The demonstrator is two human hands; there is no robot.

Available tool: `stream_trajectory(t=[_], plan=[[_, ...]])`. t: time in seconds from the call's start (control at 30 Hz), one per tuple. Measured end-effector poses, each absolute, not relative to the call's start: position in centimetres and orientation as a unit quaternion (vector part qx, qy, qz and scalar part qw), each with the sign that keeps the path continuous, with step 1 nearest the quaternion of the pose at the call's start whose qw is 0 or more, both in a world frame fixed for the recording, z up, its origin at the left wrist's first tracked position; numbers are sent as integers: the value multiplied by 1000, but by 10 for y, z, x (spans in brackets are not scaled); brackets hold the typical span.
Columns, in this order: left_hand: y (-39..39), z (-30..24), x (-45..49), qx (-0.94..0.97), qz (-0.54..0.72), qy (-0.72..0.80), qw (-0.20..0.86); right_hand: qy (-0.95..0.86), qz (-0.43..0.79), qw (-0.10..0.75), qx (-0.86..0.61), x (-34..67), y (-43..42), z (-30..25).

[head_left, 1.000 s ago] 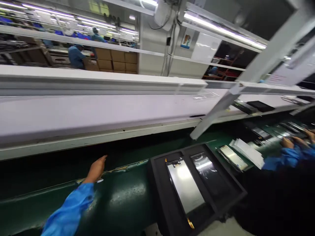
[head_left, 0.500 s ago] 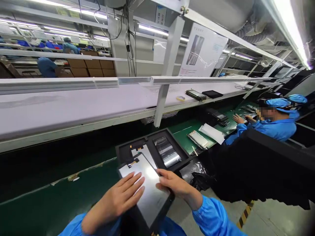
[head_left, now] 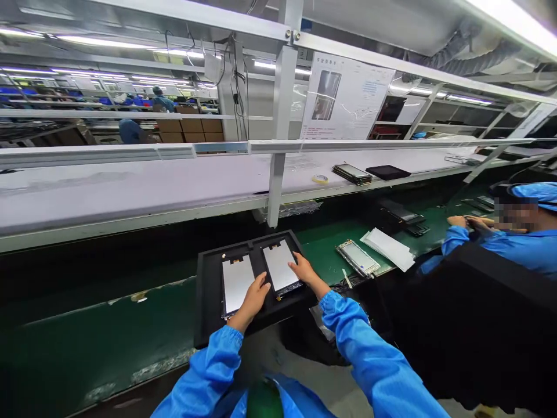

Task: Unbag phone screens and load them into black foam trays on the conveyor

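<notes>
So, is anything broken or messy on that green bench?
Yes, left of the black tray, the green covering's seam looks ragged, with a pale, torn-looking bit, and its near edge seems scuffed. Right of the tray, white sheets lie unevenly fanned.

The tray [head_left: 206,322] sits on the bench [head_left: 165,328] at my twelve o'clock. Two panels lie side by side in it. From the tray's middle, the left panel [head_left: 236,285] is at nine o'clock and the right panel [head_left: 279,270] is at three. My left hand [head_left: 255,297] is between them. My right hand [head_left: 304,270] is at the right panel's right edge. At my one o'clock, past the tray, a pile [head_left: 358,257] is on the bench, with sheets [head_left: 389,249] just right of it. Another person [head_left: 528,249] is at two o'clock. Behind the tray is a shelf [head_left: 195,186], with a roll of tape [head_left: 320,179] on it.
</notes>
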State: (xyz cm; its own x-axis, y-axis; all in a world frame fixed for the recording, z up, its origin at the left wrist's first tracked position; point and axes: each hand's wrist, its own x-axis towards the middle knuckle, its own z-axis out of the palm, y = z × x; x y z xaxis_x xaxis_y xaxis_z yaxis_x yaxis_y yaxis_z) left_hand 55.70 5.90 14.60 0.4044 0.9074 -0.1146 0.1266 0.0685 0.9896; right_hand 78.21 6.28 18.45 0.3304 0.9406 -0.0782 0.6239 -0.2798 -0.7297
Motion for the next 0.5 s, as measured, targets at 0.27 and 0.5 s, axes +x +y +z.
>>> stream_trajectory(t=[0.27, 0.5], plan=[[60, 152, 591, 568, 345, 469, 582, -621, 93, 98, -772, 766, 36, 181], [58, 149, 595, 549, 352, 479, 588, -628, 81, 58, -772, 757, 15, 183]])
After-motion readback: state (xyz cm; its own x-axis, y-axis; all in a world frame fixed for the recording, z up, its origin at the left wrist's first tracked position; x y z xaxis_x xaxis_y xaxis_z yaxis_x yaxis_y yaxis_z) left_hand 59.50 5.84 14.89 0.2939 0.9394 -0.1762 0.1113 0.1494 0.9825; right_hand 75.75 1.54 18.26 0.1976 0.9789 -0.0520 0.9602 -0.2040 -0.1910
